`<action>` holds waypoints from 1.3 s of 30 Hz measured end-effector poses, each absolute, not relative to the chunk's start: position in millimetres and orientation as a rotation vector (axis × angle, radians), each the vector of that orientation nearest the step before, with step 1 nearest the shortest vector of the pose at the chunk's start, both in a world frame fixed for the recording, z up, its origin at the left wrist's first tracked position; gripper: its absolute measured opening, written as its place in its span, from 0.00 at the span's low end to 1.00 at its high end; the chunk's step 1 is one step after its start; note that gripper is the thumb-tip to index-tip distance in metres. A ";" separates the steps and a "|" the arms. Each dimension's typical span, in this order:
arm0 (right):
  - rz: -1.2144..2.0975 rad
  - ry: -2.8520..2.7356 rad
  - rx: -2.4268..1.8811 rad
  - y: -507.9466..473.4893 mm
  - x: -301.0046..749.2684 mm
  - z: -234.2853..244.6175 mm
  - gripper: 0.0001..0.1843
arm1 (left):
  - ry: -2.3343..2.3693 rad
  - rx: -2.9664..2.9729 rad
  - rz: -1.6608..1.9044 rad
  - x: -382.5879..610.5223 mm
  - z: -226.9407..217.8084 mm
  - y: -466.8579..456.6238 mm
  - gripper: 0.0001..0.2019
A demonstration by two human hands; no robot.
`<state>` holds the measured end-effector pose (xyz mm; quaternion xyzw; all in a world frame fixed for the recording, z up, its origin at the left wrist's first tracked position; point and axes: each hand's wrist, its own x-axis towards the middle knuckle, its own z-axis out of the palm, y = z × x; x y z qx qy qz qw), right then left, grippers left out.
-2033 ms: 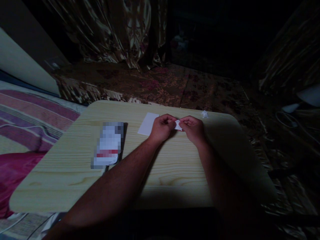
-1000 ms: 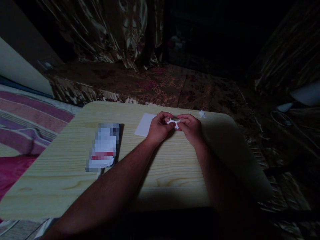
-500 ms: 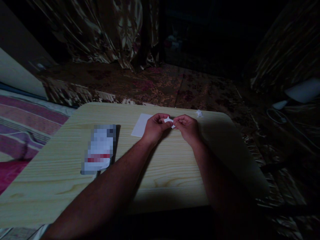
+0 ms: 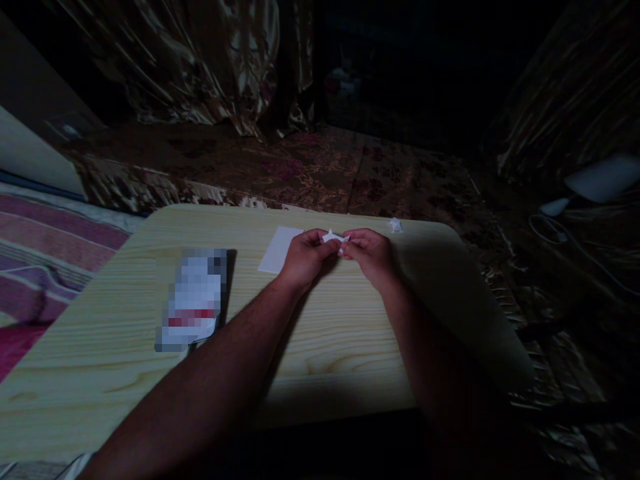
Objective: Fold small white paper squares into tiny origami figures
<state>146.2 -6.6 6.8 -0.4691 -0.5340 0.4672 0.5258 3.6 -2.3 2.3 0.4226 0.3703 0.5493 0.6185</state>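
Observation:
Between my two hands, just above the wooden table, is a small white folded paper star with pointed tips. My left hand pinches it from the left, thumb in front and fingers behind. On its right side my right hand grips it between thumb and fingertips. The fingers cover part of the star. Beside my left hand lies a flat stack of white paper, partly hidden by that hand. A second white paper star rests near the far edge, beyond my right hand.
A blurred-out phone-like object lies on the left of the table. Striped bedding borders the left side. Behind hang shiny curtains over a patterned carpet. A white lamp-like object with a cable stands at the right.
My right thumb has come further over the star's front, and the star has turned slightly in my fingers. The whole view has shifted a little.

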 end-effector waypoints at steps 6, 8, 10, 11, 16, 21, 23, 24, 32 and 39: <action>1.088 -1.268 -1.135 -6.5 144.3 5.0 0.12 | 0.860 1.003 1.285 4.8 0.4 -2.2 0.13; 1.074 -1.275 -1.128 -6.4 143.8 4.2 0.11 | 0.861 1.015 1.290 4.9 -0.5 -2.2 0.13; 1.066 -1.276 -1.114 -6.3 143.4 3.5 0.11 | 0.859 1.024 1.289 4.8 -0.9 -2.4 0.13; 1.061 -1.276 -1.106 -6.2 143.4 3.2 0.11 | 0.858 1.031 1.284 4.7 -0.9 -2.5 0.13; 1.031 -1.298 -1.116 -6.8 143.3 3.2 0.10 | 0.870 1.058 1.282 4.5 1.1 -3.7 0.13; 1.032 -1.288 -1.113 -6.8 143.6 3.6 0.09 | 0.880 1.035 1.258 4.4 2.7 -3.7 0.14; 1.051 -1.273 -1.102 -6.7 144.0 3.7 0.09 | 0.878 1.030 1.255 4.4 2.3 -3.2 0.14; 1.064 -1.266 -1.097 -6.7 144.2 3.9 0.08 | 0.878 1.029 1.256 4.5 1.9 -2.9 0.14; 1.074 -1.248 -1.111 -8.2 144.1 7.2 0.08 | 0.876 1.031 1.272 5.1 0.7 -3.5 0.14; 1.051 -1.249 -1.113 -7.6 143.2 5.6 0.09 | 0.877 1.027 1.253 4.7 1.4 -3.6 0.13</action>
